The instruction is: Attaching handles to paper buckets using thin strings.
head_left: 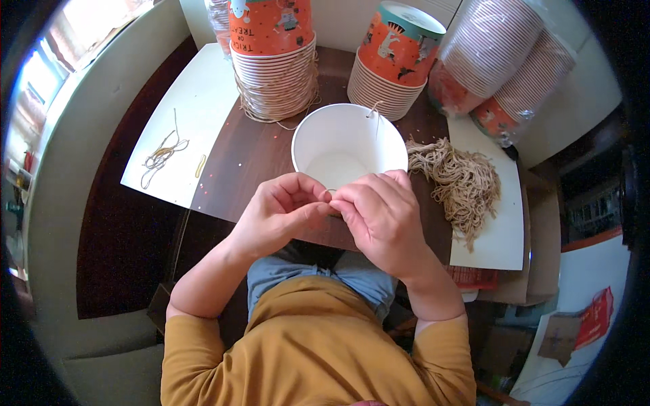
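A white paper bucket (338,139) stands on the table in front of me, its open mouth toward me. Through a hole in its far rim runs a thin beige cord (374,111), with a short end hanging down. At the near rim both hands meet, fingertips almost touching. My left hand (277,210) is closed in a pinch, thumb and forefinger together. My right hand (382,213) pinches too, and a small bit of cord (331,191) shows between the fingertips. The fingers hide most of that cord and the near rim.
A bundle of beige cords (464,183) lies to the right. Behind stand an orange bucket stack (274,74) draped with cords, another stack (393,64), and plastic-wrapped stacks (497,61). On the white board (172,135) at left lie loose cords (162,157) and a yellowish strip (200,166).
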The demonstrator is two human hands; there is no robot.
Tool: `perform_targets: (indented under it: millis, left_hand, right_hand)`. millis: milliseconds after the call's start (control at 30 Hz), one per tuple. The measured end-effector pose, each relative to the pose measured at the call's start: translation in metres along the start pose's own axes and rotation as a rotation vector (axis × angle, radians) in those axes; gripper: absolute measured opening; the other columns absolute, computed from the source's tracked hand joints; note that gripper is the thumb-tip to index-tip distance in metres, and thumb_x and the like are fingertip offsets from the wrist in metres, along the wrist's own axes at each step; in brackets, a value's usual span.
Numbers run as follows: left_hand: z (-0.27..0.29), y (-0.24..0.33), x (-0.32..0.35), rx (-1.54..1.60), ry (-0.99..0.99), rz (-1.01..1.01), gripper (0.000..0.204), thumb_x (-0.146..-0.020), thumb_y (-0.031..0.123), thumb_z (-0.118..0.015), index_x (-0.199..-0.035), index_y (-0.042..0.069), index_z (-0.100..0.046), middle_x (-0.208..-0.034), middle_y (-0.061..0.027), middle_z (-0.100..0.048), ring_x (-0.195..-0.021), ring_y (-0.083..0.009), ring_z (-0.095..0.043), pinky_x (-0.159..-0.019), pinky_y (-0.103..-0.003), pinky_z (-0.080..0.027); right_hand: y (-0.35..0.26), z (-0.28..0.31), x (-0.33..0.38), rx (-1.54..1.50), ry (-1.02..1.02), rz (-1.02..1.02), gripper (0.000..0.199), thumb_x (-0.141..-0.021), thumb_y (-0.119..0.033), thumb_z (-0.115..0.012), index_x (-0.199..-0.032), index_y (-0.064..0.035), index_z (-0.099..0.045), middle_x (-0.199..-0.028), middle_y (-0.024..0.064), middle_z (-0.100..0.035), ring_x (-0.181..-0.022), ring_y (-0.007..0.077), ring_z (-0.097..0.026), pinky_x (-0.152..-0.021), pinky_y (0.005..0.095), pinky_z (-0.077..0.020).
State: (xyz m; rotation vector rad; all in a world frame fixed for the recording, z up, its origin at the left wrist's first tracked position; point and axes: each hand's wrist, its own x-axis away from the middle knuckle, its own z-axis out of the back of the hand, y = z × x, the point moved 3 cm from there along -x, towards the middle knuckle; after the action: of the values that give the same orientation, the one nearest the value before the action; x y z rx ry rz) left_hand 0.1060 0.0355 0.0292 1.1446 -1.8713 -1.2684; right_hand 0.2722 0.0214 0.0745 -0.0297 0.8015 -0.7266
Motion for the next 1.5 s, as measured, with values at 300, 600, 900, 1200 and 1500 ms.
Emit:
perform_targets:
  millis: [300, 600, 900, 1200, 1500]
  left_hand:
    - [-0.002, -0.006, 0.007, -0.106, 0.023, -0.103, 0.016, -0.089, 0.006, -0.064, -0.102, -0.001, -0.058, -0.090, -0.0018, -0.063, -0.079, -0.0048, -0.058, -0.069, -0.018, -0.047]
    - [-0.015, 0.003, 0.026, -0.892, 0.207, -0.622, 0.015, -0.077, 0.001, -0.072, -0.089, 0.002, -0.063, -0.073, -0.0061, -0.064, -0.063, -0.0111, -0.062, -0.053, -0.024, -0.047]
    - [-0.014, 0.002, 0.026, -1.049, 0.207, -0.749, 0.017, -0.075, -0.004, -0.070, -0.091, 0.001, -0.064, -0.077, -0.0084, -0.066, -0.062, -0.0169, -0.063, -0.052, -0.027, -0.049]
    - [-0.004, -0.009, 0.033, -0.763, 0.350, -0.438, 0.020, -0.081, -0.005, -0.065, -0.100, 0.002, -0.068, -0.079, -0.0088, -0.066, -0.064, -0.0125, -0.062, -0.057, -0.022, -0.048]
    - [-0.007, -0.019, 0.043, -1.220, 0.486, -0.828, 0.026, -0.070, -0.007, -0.071, -0.093, 0.004, -0.069, -0.085, -0.0074, -0.069, -0.073, -0.0196, -0.066, -0.064, -0.028, -0.051]
  right_hand:
    - [-0.013, 0.002, -0.003, -0.221, -0.027, -0.199, 0.011, -0.084, -0.008, -0.064, -0.088, -0.0052, -0.054, -0.079, 0.0107, -0.056, -0.070, 0.0312, -0.059, -0.061, 0.0393, -0.0471]
    - [-0.019, -0.012, 0.035, -0.333, 0.074, -0.433, 0.010, -0.085, -0.006, -0.065, -0.091, -0.0028, -0.058, -0.078, 0.0126, -0.059, -0.069, 0.0292, -0.062, -0.060, 0.0360, -0.0496]
    - [-0.018, -0.018, 0.035, -0.377, 0.124, -0.444, 0.009, -0.085, -0.007, -0.065, -0.090, -0.0026, -0.058, -0.077, 0.0117, -0.060, -0.067, 0.0288, -0.061, -0.059, 0.0347, -0.0493]
    - [-0.016, -0.036, 0.047, -0.066, 0.171, -0.259, 0.015, -0.082, -0.006, -0.065, -0.094, -0.0055, -0.058, -0.079, 0.0085, -0.059, -0.066, 0.0273, -0.060, -0.058, 0.0373, -0.0485]
    - [-0.016, -0.058, 0.046, -0.047, 0.249, -0.266, 0.018, -0.077, 0.003, -0.068, -0.091, -0.0022, -0.060, -0.078, 0.0096, -0.062, -0.066, 0.0273, -0.062, -0.058, 0.0352, -0.0499]
